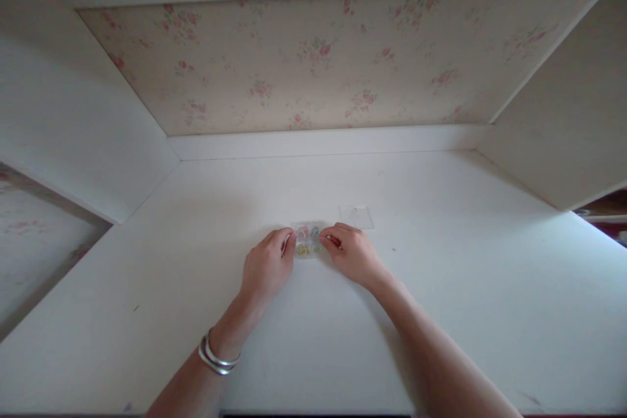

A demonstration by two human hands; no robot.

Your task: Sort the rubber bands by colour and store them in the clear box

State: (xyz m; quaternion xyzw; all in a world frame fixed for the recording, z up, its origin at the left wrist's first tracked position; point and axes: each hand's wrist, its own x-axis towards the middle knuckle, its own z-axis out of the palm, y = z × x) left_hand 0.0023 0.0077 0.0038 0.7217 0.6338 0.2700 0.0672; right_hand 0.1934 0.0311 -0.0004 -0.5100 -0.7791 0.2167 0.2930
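A small clear plastic box (308, 251) with several compartments lies on the white tabletop. Coiled or ring-like little items show inside it: pink ones (303, 232), yellow ones (303, 250), dark grey ones (315, 232) and pale green ones at the lower right. My left hand (268, 261) pinches the box's left edge between thumb and fingers. On the opposite side, my right hand (353, 253) has its thumb and index finger closed at the box's right edge, partly covering it. Just behind the right hand lies a flat, clear square piece (356, 216), like a lid.
The white tabletop (171, 313) runs back to a low ledge (318, 142) under a flower-patterned wall panel (294, 65). White side panels (78, 98) enclose it left and right. Small dark marks (136, 307) dot the surface. Reddish items show at the far right edge.
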